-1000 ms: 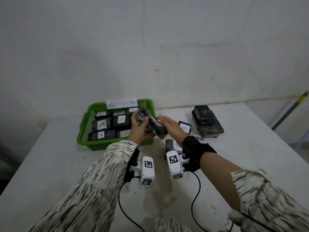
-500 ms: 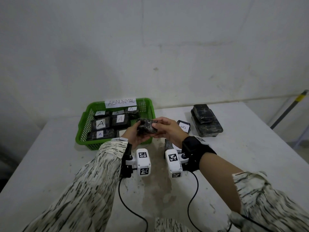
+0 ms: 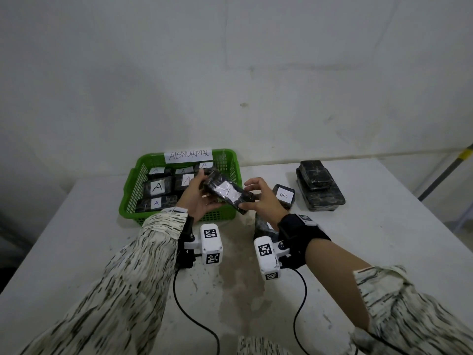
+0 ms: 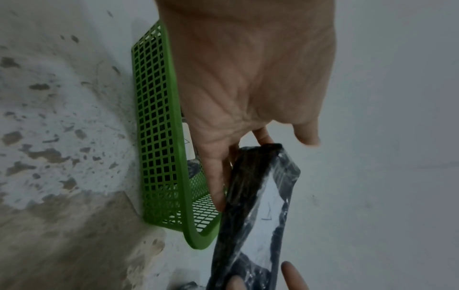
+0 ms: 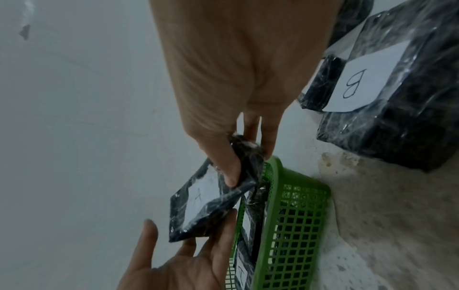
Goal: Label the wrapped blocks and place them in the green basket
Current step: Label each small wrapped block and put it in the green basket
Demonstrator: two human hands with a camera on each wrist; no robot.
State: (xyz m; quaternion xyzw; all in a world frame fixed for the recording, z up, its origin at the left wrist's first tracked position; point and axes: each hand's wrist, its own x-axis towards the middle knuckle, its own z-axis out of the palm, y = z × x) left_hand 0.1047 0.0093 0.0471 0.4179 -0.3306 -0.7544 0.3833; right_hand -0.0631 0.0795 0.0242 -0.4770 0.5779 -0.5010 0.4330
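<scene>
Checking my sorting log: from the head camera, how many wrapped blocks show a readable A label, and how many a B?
A blocks in the green basket: 6
A block pinched by right hand, touched by left hand: 1
B block on the table: 1
Total: 8

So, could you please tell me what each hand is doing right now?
Left hand: open, straight fingers supporting the wrapped block.
Right hand: closed, pinching the wrapped block's end.

white table point(image 3: 384, 239) | green basket point(image 3: 131, 193) far left | B-labelled block point(image 3: 284, 196) centre | stacked blocks point(image 3: 320, 190) right
</scene>
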